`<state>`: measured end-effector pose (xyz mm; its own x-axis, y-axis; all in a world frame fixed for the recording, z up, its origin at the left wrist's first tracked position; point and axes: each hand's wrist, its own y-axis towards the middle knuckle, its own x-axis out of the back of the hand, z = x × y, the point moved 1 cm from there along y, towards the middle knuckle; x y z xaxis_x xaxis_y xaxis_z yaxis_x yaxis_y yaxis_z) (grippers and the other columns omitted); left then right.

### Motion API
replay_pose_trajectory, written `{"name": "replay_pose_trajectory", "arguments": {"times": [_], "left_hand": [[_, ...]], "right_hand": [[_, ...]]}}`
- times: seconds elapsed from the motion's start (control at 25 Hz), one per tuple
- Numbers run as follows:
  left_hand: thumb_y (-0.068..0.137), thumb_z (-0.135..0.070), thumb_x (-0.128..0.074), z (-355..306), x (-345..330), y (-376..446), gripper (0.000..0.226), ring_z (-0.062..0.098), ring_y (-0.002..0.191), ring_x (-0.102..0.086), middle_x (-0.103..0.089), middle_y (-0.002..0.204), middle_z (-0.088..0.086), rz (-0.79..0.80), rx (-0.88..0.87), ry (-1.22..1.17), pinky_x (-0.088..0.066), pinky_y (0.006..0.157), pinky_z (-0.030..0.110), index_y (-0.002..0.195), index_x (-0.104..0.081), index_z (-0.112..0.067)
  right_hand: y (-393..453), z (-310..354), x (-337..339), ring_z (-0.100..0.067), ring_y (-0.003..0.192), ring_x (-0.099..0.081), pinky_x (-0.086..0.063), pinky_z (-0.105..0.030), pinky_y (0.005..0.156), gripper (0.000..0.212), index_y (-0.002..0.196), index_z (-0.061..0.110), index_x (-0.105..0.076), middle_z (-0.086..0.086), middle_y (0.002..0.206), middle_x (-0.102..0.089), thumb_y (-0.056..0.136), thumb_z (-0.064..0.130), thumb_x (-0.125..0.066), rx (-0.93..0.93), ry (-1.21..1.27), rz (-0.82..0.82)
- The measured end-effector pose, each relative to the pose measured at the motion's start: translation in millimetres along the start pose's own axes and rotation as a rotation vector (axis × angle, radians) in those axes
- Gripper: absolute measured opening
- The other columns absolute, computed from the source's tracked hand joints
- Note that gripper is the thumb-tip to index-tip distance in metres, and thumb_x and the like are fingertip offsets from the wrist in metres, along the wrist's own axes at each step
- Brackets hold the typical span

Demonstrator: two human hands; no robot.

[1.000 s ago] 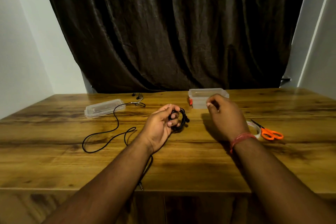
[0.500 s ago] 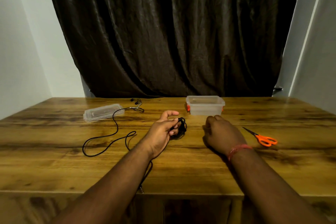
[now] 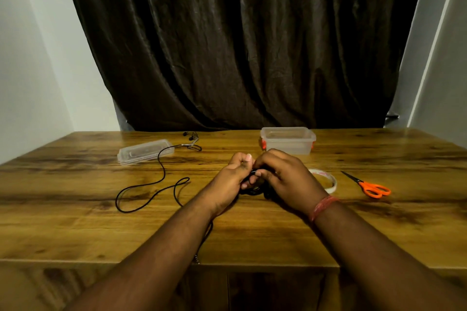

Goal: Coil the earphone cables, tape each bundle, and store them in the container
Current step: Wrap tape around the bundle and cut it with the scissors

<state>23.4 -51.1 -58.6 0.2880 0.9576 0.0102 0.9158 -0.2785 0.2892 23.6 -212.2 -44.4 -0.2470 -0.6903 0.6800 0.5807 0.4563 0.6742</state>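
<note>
Left hand (image 3: 231,179) and right hand (image 3: 285,179) both gripped coiled black earphone cable (image 3: 252,190); container (image 3: 288,140) at 12 o'clock on worktop (image 3: 252,235)

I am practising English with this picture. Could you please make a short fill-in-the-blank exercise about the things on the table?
1. Both hands, the left hand and the right hand, hold the coiled black ____ between them.
2. The scissors have ____ handles.
3. The container stands open; its lid lies to its ____ on the table.
4. The tape roll lies between the right hand and the ____.

Missing words: cable; orange; left; scissors
</note>
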Motion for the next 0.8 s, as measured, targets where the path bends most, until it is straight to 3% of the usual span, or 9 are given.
{"name": "replay_pose_trajectory", "arguments": {"times": [0.12, 0.36, 0.56, 0.68, 0.8], "left_hand": [[0.105, -0.014, -0.037, 1.6, 2.7, -0.4, 0.015, 0.007, 0.056, -0.04, -0.053, 0.065, -0.003, -0.005, 0.014, 0.003, -0.033, 0.059, 0.024, 0.094, -0.047, -0.013], [0.104, -0.01, -0.037, -0.2, 2.7, 0.8, 0.012, 0.016, 0.067, -0.056, -0.055, 0.066, 0.0, 0.022, 0.018, -0.125, -0.045, 0.07, 0.031, 0.098, -0.046, -0.014], [0.104, -0.004, -0.033, -3.8, 2.1, 0.4, 0.02, 0.012, 0.06, -0.043, -0.046, 0.07, 0.001, 0.045, 0.04, -0.278, -0.043, 0.071, 0.028, 0.098, -0.05, -0.013], [0.101, 0.002, -0.031, -6.7, 0.9, -0.5, 0.026, 0.01, 0.06, -0.037, -0.042, 0.071, 0.003, 0.063, 0.055, -0.318, -0.036, 0.059, 0.018, 0.093, -0.054, -0.008], [0.095, 0.003, -0.035, -6.9, 3.2, -0.6, 0.023, 0.01, 0.062, -0.039, -0.045, 0.071, 0.004, 0.103, 0.072, -0.365, -0.032, 0.059, 0.018, 0.092, -0.057, -0.003]], "right_hand": [[0.8, 0.9, -3.1, -0.004, 0.085, -0.056, -0.044, -0.017, 0.071, 0.008, 0.093, 0.018, -0.064, 0.007, 0.091, -0.062, 0.091, 0.01, -0.065, -0.074, 0.074, -0.056], [-0.8, -2.2, -0.2, -0.003, 0.085, -0.058, -0.046, -0.018, 0.07, 0.007, 0.09, 0.019, -0.061, 0.008, 0.089, -0.064, 0.092, 0.014, -0.065, -0.236, 0.182, -0.147], [2.1, -0.1, -2.4, -0.005, 0.082, -0.061, -0.05, -0.024, 0.067, 0.009, 0.09, 0.022, -0.059, 0.009, 0.085, -0.065, 0.094, 0.016, -0.064, -0.303, 0.244, -0.143], [2.1, 0.3, -0.3, -0.005, 0.081, -0.062, -0.053, -0.028, 0.068, 0.011, 0.09, 0.024, -0.059, 0.009, 0.085, -0.065, 0.093, 0.015, -0.064, -0.306, 0.268, -0.147], [2.1, 0.2, -1.0, -0.008, 0.083, -0.063, -0.056, -0.036, 0.07, 0.011, 0.09, 0.025, -0.059, 0.009, 0.085, -0.066, 0.094, 0.016, -0.063, -0.321, 0.287, -0.129]]}}
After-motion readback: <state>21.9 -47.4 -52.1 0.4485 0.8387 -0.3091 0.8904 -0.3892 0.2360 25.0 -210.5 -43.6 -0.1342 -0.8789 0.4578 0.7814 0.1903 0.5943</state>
